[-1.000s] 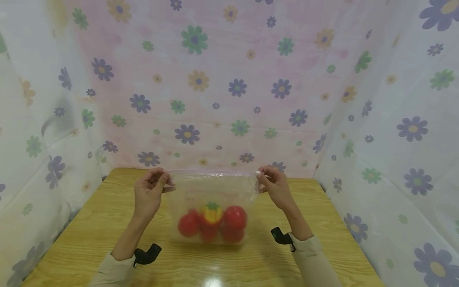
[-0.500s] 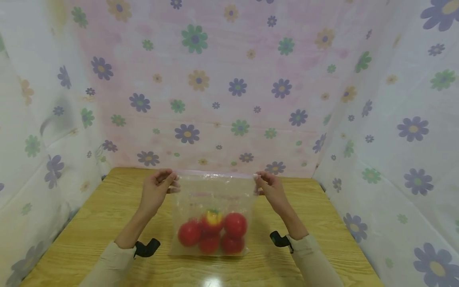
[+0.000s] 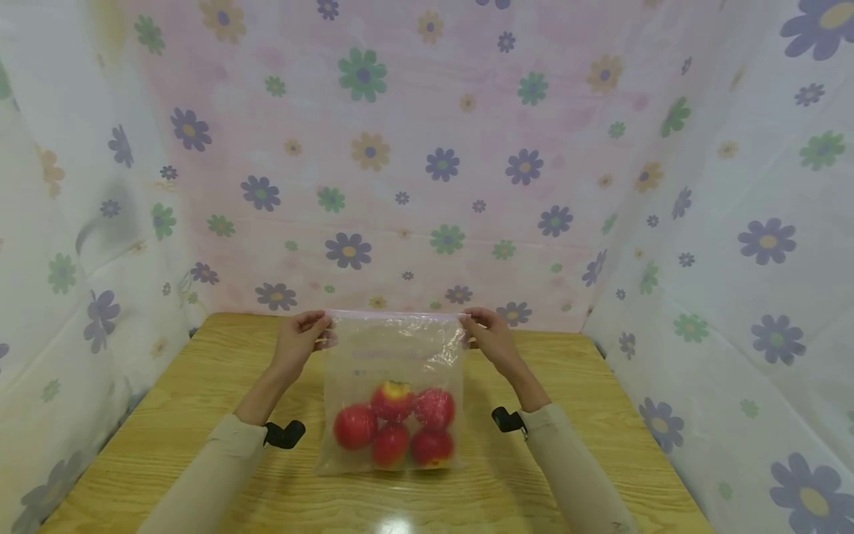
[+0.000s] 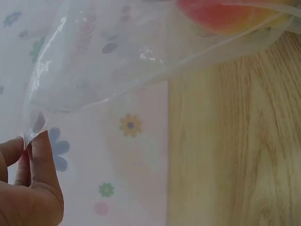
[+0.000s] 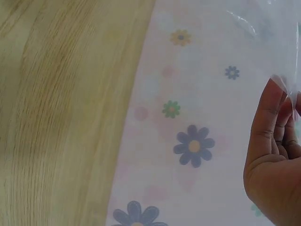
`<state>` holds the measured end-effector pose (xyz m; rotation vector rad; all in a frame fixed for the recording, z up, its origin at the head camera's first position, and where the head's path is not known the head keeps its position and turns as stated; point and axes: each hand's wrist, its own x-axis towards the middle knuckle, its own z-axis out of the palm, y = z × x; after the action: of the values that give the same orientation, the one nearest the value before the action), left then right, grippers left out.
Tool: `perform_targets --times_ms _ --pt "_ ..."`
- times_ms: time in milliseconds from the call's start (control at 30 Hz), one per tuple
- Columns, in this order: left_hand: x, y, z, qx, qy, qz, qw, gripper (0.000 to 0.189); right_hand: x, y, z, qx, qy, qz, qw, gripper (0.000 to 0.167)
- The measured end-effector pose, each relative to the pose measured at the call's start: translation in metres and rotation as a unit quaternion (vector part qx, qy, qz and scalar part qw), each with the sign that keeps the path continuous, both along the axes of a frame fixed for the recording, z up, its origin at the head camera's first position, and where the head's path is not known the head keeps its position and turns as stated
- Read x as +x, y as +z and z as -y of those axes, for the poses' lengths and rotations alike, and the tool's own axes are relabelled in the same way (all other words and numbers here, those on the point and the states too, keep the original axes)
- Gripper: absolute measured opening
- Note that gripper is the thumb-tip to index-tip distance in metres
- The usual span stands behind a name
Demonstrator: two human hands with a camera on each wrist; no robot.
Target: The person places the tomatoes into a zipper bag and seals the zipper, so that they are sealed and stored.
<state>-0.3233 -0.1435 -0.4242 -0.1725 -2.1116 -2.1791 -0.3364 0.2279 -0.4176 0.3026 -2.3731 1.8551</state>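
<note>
A translucent zip bag (image 3: 394,356) hangs upright between the two hands, its bottom at or just above the tabletop. Several red, partly yellow apples (image 3: 356,426) lie in its lower half, blurred a little by the plastic. My left hand (image 3: 298,343) pinches the bag's top left corner between thumb and fingers; the left wrist view shows that hand (image 4: 33,183) with the plastic drawn taut. At the top right corner my right hand (image 3: 492,340) pinches the other end, and the right wrist view shows its fingers (image 5: 267,115) on the film.
A light wood-grain table (image 3: 200,415) lies beneath the bag. Flower-printed sheets stand behind it, the back sheet (image 3: 400,148) pink and the side sheet (image 3: 734,297) whitish. Black wrist cameras (image 3: 285,434) sit at both sleeve cuffs.
The hands have come closer together, still holding the bag's corners. The bag's bottom has dropped toward me, the apples have shifted inside, and the bag now shows more upright and longer.
</note>
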Motion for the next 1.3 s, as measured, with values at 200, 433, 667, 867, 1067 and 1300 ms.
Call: perform_targets --times_ms 200,433,667,867,1067,1300 --pt "-0.014 -0.018 0.007 0.031 -0.026 0.029 0.9988 0.046 -0.017 -0.009 0.002 -0.005 0.016 0.031 0.9994 0.037" --pt "-0.023 -0.037 0.008 0.055 -0.035 0.044 0.9969 0.039 -0.026 -0.022 0.006 -0.003 0.018 0.053 0.9984 0.033" --pt "-0.026 -0.051 -0.001 0.041 -0.022 0.049 0.9977 0.036 -0.028 -0.036 0.003 -0.006 -0.002 0.079 0.9969 0.031" --pt "-0.027 -0.058 -0.002 0.004 -0.044 0.071 0.9965 0.046 -0.027 -0.047 -0.002 -0.007 -0.011 0.076 0.9971 0.035" --pt "-0.025 -0.066 0.003 -0.029 -0.092 0.092 0.9910 0.061 -0.026 -0.060 -0.008 -0.004 0.007 0.088 0.9960 0.048" --pt "-0.019 -0.079 0.013 -0.092 -0.067 0.073 0.9908 0.060 -0.017 -0.071 -0.020 0.052 0.048 0.096 0.9928 0.057"
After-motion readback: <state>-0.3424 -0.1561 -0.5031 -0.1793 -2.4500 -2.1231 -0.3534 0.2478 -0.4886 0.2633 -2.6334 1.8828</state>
